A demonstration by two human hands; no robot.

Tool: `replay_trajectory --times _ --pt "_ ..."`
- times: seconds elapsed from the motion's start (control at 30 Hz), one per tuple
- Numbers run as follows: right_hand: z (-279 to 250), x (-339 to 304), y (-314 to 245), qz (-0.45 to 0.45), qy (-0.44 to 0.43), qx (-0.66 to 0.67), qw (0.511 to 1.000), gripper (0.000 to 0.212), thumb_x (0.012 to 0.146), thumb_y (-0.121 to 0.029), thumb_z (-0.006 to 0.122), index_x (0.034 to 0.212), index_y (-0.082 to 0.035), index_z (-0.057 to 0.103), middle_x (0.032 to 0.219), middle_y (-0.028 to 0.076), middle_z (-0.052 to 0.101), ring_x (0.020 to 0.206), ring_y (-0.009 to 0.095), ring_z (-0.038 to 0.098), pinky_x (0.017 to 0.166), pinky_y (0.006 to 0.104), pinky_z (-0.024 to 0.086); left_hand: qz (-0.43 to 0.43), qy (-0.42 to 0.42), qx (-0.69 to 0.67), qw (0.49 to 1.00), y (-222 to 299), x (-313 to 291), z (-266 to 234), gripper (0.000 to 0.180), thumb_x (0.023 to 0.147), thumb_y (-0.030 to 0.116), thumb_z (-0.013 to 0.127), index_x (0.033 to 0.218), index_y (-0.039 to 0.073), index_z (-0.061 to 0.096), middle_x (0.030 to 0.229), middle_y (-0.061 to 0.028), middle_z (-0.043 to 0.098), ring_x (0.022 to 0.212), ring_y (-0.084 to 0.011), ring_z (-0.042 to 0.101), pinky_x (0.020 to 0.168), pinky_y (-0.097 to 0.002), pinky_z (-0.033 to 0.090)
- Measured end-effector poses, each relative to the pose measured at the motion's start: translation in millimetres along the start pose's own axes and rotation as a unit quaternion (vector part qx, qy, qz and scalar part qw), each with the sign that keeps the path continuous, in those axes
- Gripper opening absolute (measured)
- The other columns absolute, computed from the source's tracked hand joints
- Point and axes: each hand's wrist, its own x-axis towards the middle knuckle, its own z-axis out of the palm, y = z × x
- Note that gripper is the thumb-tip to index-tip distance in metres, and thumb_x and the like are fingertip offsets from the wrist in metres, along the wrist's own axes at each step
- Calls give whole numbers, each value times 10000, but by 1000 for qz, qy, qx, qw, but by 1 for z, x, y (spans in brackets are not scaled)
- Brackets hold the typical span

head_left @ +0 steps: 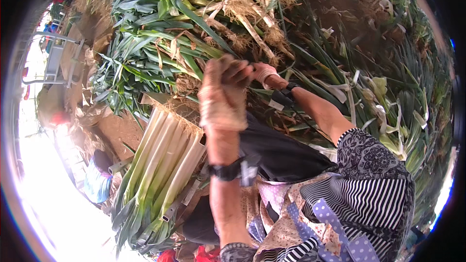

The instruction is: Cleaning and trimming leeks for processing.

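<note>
My left hand point(223, 97), in a dirty pale glove, is raised in the middle of the view. Its fingers look bent toward the right, but motion smears them and I cannot tell whether they hold anything. Just beyond it, my right hand point(265, 74) is gloved too, with its fingers closed at the edge of the leek pile, near the roots; what is in them, if anything, is hidden. Untrimmed leeks point(252, 29) with shaggy roots and dry outer leaves lie heaped ahead. Left of my left forearm, cleaned leeks point(162, 150) lie side by side in a metal-edged holder point(182, 201).
Stripped leaves point(383, 102) litter the ground at the right. Brown cardboard point(119, 131) lies left of the cleaned leeks, and a grey metal frame point(53, 58) stands at the far left. My dark-clad leg point(276, 150) and patterned apron point(310, 213) fill the lower middle.
</note>
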Motion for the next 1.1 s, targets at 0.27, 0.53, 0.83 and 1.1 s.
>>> replay_trajectory --times 0.27,0.53,0.83,1.1 --pt "-8 33 3 61 -93 -12 994 585 746 -401 654 1182 -25 553 1182 175 585 1071 327 576 831 421 490 -66 258 10 964 -65 48 -35 225 866 263 627 855 43 582 723 -79 600 578 -184 571 529 -281 495" --pt "-91 -54 -9 47 26 81 995 552 633 -347 687 1067 -16 604 987 204 642 908 327 626 794 382 485 -74 350 -8 934 -64 60 -36 272 814 315 702 851 83 565 693 -37 585 547 -150 536 495 -274 441" --pt "-198 -233 -17 -57 298 -167 938 308 623 -309 775 821 -104 658 858 61 607 874 256 598 680 386 513 -110 -40 86 989 -84 53 -1 487 829 417 661 1060 7 539 912 -91 618 776 -222 620 671 -363 539" --pt "-155 -217 -4 -81 408 57 908 408 519 -264 852 837 -92 662 845 76 595 768 274 600 682 371 498 -7 -80 44 996 -76 42 11 388 809 247 704 1084 32 537 961 -58 605 853 -174 601 759 -337 522"
